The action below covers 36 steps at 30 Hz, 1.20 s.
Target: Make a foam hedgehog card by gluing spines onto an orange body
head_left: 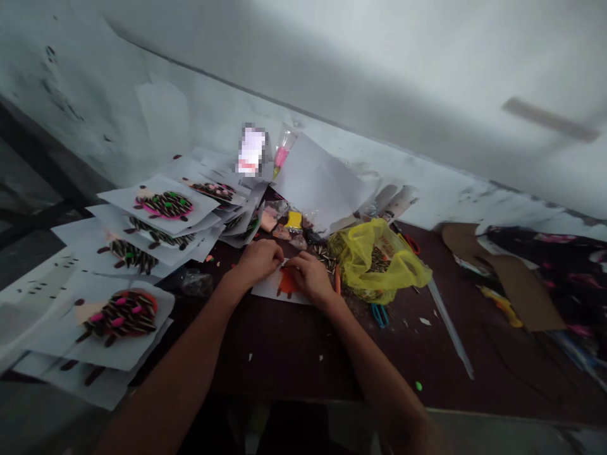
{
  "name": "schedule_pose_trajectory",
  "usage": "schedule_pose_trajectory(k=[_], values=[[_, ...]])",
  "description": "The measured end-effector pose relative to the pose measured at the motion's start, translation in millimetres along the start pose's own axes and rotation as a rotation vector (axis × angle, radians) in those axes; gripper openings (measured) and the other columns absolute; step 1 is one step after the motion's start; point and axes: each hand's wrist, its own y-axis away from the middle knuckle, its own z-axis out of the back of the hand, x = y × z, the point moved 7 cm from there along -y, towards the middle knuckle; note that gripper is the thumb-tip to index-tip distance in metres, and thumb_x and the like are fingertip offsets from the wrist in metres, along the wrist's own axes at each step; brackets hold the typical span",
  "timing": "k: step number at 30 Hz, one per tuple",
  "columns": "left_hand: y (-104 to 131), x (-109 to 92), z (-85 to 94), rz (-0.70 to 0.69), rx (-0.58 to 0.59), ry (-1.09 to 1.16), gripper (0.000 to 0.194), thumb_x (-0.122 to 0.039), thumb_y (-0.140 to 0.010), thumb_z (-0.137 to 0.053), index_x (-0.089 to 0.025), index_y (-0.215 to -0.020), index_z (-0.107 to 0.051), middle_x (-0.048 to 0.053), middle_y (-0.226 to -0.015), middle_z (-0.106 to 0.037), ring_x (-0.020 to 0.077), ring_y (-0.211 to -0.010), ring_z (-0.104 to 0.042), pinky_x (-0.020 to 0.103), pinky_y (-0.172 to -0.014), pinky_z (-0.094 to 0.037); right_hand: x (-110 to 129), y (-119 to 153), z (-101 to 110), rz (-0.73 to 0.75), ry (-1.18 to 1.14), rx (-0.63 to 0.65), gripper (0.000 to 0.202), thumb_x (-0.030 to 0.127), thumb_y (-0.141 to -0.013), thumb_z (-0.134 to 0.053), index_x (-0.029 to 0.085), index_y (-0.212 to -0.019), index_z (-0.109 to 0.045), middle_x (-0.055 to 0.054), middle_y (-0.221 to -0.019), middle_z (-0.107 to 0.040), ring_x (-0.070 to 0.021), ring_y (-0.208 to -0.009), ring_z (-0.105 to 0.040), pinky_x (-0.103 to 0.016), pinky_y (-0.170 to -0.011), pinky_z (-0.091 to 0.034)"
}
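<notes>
Both of my hands are over a small white paper sheet (268,289) at the middle of the dark table. An orange clay-like patch (288,282) with short brown feet is on the sheet, partly covered by my right hand. My left hand (262,259) rests at the sheet's upper left, its fingers curled together. My right hand (312,276) bends over the orange patch with fingers drawn in. Whatever is between the fingertips of either hand is hidden or too small to name. Just right of that hand lies a pile of striped sunflower seeds (324,258).
Papers with seed-covered hedgehog pictures (165,203) are stacked at left. A yellow mesh bag (351,268) of seeds, blue-handled scissors (379,315) and a clear strip (450,328) lie at right. Behind are a yellow clay packet (294,220), a lit phone (251,150) and cardboard (521,291).
</notes>
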Motion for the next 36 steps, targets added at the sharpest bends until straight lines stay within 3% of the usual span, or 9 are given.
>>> schedule_pose_trajectory(k=[17, 22, 30, 36], values=[[1.5, 0.3, 0.4, -0.025, -0.004, 0.001, 0.021, -0.015, -0.080, -0.058, -0.021, -0.087, -0.077, 0.006, -0.099, -0.075, 0.0217, -0.096, -0.066, 0.031, -0.087, -0.048, 4.7, 0.1, 1.7, 0.008, 0.039, 0.027, 0.025, 0.011, -0.093, -0.052, 0.020, -0.099, -0.075, -0.005, -0.087, -0.060, -0.0168, -0.083, -0.055, -0.024, -0.072, -0.039], [2.6, -2.7, 2.0, -0.017, 0.007, 0.007, 0.022, -0.015, -0.081, -0.059, -0.021, -0.089, -0.078, 0.008, -0.102, -0.075, 0.0253, -0.102, -0.066, 0.035, -0.090, -0.048, 5.2, -1.6, -0.6, -0.003, 0.082, 0.046, 0.027, 0.008, -0.092, -0.052, 0.020, -0.100, -0.074, -0.005, -0.086, -0.059, -0.0173, -0.083, -0.054, -0.024, -0.071, -0.039], [7.8, -0.2, 3.3, -0.031, 0.021, 0.005, 0.038, -0.004, -0.075, -0.053, -0.023, -0.095, -0.079, 0.006, -0.108, -0.075, 0.0226, -0.104, -0.066, 0.032, -0.093, -0.047, 5.7, -2.1, -0.6, -0.019, 0.073, 0.034, 0.028, 0.010, -0.093, -0.049, 0.019, -0.100, -0.075, -0.005, -0.085, -0.060, -0.0166, -0.080, -0.055, -0.024, -0.069, -0.038], [9.3, -0.8, 4.1, -0.058, 0.045, -0.023, 0.037, -0.004, -0.075, -0.054, -0.023, -0.095, -0.079, 0.006, -0.104, -0.076, 0.0218, -0.102, -0.067, 0.030, -0.092, -0.047, 8.5, -1.3, 1.4, 0.002, 0.070, 0.014, 0.029, 0.009, -0.092, -0.049, 0.019, -0.097, -0.076, -0.004, -0.083, -0.059, -0.0146, -0.078, -0.054, -0.022, -0.069, -0.038]])
